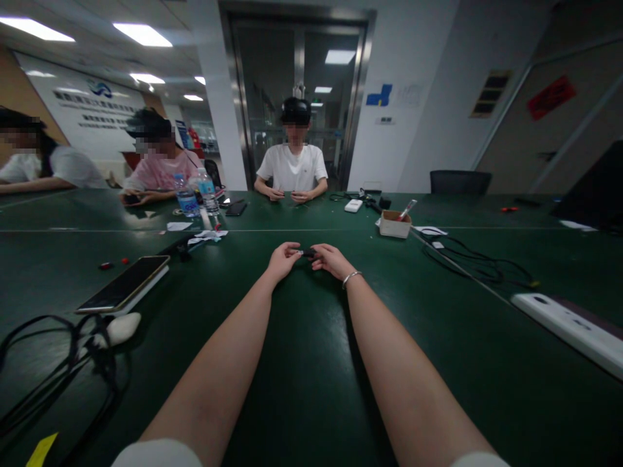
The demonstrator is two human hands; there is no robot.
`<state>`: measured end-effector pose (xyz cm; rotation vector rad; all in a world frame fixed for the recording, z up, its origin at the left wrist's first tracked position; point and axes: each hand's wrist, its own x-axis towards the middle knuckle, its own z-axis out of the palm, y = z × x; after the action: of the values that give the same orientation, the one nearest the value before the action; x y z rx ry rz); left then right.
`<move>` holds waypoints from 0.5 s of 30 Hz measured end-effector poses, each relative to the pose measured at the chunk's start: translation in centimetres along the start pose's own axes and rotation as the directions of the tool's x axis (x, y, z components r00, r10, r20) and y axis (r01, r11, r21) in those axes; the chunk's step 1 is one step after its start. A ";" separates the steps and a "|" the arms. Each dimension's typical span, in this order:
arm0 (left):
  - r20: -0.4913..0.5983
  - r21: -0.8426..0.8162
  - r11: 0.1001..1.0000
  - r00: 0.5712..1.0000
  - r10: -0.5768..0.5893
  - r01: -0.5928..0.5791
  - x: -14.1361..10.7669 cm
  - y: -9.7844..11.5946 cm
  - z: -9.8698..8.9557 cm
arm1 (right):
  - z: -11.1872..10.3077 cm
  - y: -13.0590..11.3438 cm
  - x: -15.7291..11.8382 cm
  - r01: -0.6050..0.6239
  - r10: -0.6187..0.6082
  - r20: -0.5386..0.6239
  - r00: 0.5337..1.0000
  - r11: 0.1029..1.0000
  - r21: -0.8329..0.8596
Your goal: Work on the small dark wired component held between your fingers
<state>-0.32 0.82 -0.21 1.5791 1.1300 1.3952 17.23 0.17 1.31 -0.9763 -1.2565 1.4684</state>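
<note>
A small black object point(307, 253) is held up between my two hands, a little above the green table. It looks short and narrow, with a paler bit at its left end; its kind is too small to make out. My left hand point(283, 261) pinches the left end with thumb and fingers. From the other side, my right hand point(331, 261) has its fingertips closed on the right end. A silver bracelet point(351, 279) circles my right wrist. Both forearms reach forward across the table.
On the left lie a phone point(127, 284), a white mouse-like item point(124, 329) and black cables point(63, 363). A small box point(394, 225), more cables point(479, 259) and a white power strip point(559, 324) are on the right. Bottles point(187, 198) and seated people point(292, 165) are across the table.
</note>
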 end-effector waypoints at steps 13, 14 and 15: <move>-0.007 -0.029 1.000 1.000 0.000 -0.001 0.2 -0.2 0.0 | -0.1 0.3 0.2 0.043 -0.041 0.029 0.999 0.996 -0.077; -0.007 -0.028 1.000 1.000 0.004 -0.004 0.1 -0.3 0.0 | -0.1 0.3 0.2 0.057 -0.054 0.034 0.998 0.996 -0.063; -0.007 -0.026 1.000 1.000 0.009 -0.009 0.1 -0.3 0.0 | -0.1 0.3 0.2 0.064 -0.063 0.027 0.998 0.997 -0.041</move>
<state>-0.34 1.06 -0.43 1.5636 1.1055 1.4163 17.25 0.39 1.04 -0.9392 -1.3299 1.4150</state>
